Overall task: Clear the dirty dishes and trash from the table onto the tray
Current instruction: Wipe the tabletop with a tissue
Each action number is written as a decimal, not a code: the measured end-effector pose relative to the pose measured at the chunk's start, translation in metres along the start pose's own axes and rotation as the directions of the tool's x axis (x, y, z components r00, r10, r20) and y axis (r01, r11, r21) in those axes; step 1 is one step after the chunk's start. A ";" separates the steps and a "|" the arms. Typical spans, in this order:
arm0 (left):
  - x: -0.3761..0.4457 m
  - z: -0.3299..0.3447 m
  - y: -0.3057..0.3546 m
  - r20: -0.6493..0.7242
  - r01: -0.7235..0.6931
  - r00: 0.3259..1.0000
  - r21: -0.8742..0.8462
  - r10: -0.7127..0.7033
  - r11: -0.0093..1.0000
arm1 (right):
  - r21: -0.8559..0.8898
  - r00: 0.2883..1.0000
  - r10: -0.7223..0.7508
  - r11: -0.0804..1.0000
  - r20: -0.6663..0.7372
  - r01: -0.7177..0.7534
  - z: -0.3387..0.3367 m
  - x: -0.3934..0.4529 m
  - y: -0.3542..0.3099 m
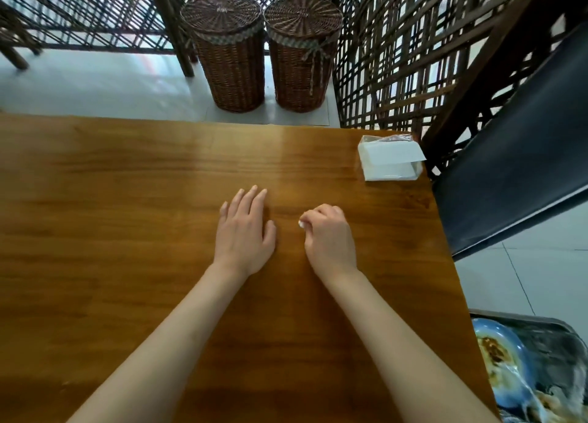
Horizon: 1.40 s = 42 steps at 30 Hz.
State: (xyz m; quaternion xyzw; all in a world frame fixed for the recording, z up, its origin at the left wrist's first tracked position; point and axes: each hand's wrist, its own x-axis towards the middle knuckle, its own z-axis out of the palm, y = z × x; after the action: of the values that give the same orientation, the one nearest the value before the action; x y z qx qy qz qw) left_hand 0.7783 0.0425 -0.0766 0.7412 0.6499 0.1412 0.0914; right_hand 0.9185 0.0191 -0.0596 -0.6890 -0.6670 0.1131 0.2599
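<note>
Table (127,231), L hand (243,231) flat on it, R hand (329,235) curled, pinching small white scrap (301,223)

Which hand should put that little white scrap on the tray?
The right hand, probably. It already pinches a small white scrap, and the tray sits off the table's right edge, on that side. The left hand lies flat and empty.

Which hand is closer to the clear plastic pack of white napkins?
The right hand, curled on the wooden table, lies nearer the clear plastic pack of white napkins at the far right corner. The left hand rests flat farther left.
</note>
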 end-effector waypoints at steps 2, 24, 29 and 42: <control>0.012 0.006 0.004 0.010 -0.006 1.000 -0.007 0.006 1.000 | -0.010 1.000 -0.029 1.000 -0.005 0.029 0.006 0.017 0.001; 0.002 0.017 0.000 0.089 0.017 0.996 -0.006 -0.016 1.000 | -0.124 0.992 0.118 0.986 0.036 -0.112 -0.008 0.052 0.052; -0.050 0.006 0.014 0.059 -0.038 0.998 -0.019 0.039 0.999 | -0.073 0.996 0.078 0.994 0.033 -0.076 -0.032 -0.012 0.052; -0.183 -0.041 0.063 0.097 -0.025 0.995 -0.070 0.031 0.997 | -0.024 0.988 0.149 0.989 0.051 -0.148 -0.118 -0.190 0.022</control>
State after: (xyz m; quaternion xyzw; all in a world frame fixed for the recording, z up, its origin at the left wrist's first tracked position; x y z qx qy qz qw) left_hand 0.8029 -0.1493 -0.0344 0.7527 0.6289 0.1282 0.1468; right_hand 0.9806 -0.1902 -0.0073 -0.7360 -0.6217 0.1437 0.2262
